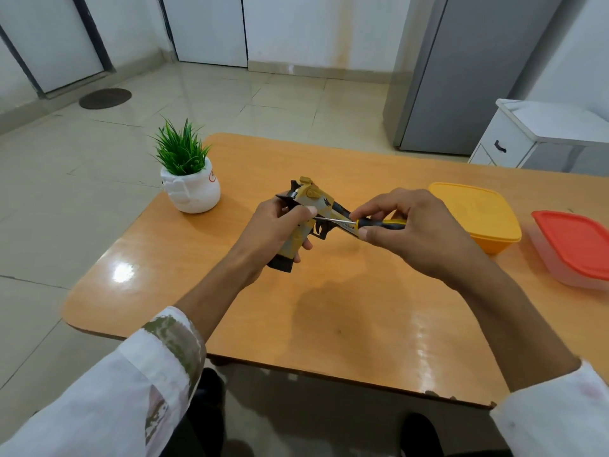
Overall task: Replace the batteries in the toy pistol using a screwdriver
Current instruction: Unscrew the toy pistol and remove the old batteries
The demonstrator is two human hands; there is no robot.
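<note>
Spanning the frame, an orange table (pixel 296 324) carries a yellow box (pixel 478 212), a red-lidded container (pixel 573 245) and a potted plant (pixel 189 173). Above it, the left hand (pixel 273 232) wraps the toy pistol (pixel 309 206) by its grip. The right hand (pixel 412 229) pinches a screwdriver (pixel 362 222), tip against the pistol's side.

One toy pistol (pixel 306 219), one screwdriver (pixel 359 222), two lidded containers (pixel 478 216) (pixel 573 245), one potted plant (pixel 189 179).
</note>
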